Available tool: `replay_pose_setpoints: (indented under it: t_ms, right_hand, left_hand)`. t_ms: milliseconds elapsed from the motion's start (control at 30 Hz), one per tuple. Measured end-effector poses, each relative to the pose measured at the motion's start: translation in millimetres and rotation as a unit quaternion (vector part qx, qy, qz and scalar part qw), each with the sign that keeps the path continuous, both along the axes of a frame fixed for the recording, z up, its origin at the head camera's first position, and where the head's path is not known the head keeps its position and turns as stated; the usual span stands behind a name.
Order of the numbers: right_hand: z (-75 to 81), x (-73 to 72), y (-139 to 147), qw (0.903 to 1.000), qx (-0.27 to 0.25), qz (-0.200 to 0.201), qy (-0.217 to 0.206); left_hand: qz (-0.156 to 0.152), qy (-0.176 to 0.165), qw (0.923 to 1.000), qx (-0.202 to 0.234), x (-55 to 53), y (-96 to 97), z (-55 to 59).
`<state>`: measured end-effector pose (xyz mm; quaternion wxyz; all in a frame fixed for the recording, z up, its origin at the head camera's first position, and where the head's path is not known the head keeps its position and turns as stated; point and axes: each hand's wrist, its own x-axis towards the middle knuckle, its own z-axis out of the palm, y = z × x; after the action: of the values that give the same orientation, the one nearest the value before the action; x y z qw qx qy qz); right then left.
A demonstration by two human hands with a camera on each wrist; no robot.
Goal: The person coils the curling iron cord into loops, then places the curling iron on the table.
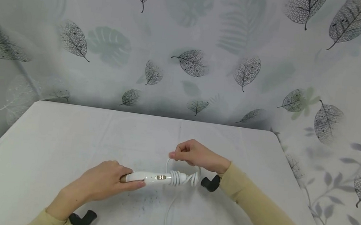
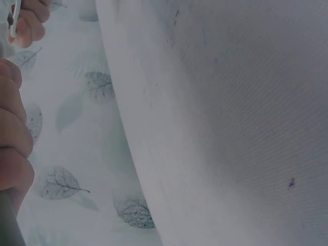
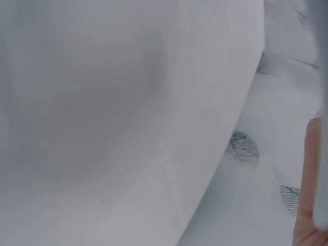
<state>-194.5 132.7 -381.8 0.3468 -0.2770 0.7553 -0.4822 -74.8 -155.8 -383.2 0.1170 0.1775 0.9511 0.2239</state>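
My left hand (image 1: pixel 104 179) grips a white curling iron (image 1: pixel 152 177) by its left part, thumb along the near side. The iron lies level, a small slide switch facing up. Several turns of white cord (image 1: pixel 176 178) are wound round its right end. Above that end, my right hand (image 1: pixel 199 154) pinches a loop of the cord between thumb and forefinger. A free length of cord hangs toward the near side. In the left wrist view, the curled left fingers (image 2: pixel 13 123) show at the left edge. Only part of the right hand (image 3: pixel 307 184) shows in the right wrist view.
A white-covered table (image 1: pixel 66 133) lies beneath both hands, with small dark specks (image 1: pixel 149 200) below the iron. Leaf-patterned cloth (image 1: pixel 182 90) stands behind it and along the sides. A black wrist mount (image 1: pixel 82 221) sits by the left sleeve, another mount (image 1: pixel 211 183) by the right.
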Motion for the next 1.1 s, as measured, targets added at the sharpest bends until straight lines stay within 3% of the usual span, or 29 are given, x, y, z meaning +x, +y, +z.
replay_pose_setpoints:
  t_ms: [200,367,733,1100]
  right_hand:
    - [13.1,4.8,3,0.9998,-0.001,-0.018,-0.002]
    - [25.1,16.0,9,0.9991,0.018,-0.028,0.025]
    - [46.7,55.8,21,0.9961,0.032,-0.022,0.079]
    - [49.3,89.0,23,0.9952,0.009,-0.065,0.073]
  left_hand:
    - [0.005,-0.003,1.0,0.001,-0.4,1.3,1.1]
    - [0.011,-0.005,0.9999,-0.007,-1.0,2.4,-1.6]
    - [0.018,-0.009,0.9997,-0.013,-2.2,4.1,-3.2]
    - [0.031,0.0,0.9993,-0.021,-3.0,3.5,0.9]
